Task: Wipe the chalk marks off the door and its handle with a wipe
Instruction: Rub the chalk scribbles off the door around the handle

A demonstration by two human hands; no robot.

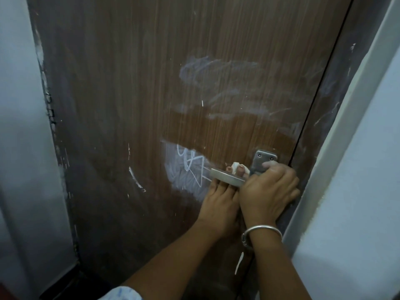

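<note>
The brown wooden door point(151, 94) carries smeared chalk point(216, 76) up high and a sharp white chalk scribble point(191, 167) just left of the metal lever handle point(223, 176). My left hand point(218, 202) reaches up from below; its fingers curl round behind the lever, and the fingertips show above it holding a small white wipe point(237, 164). My right hand point(268, 189), with a silver bangle on the wrist, grips the lever's inner end, its thumb resting on the handle's metal plate point(263, 158).
Short chalk streaks lie at the door's lower left point(135, 177) and under my right wrist point(239, 263). The dark door frame point(324, 126) and a pale wall point(357, 169) stand close on the right. Another pale wall point(19, 126) flanks the left.
</note>
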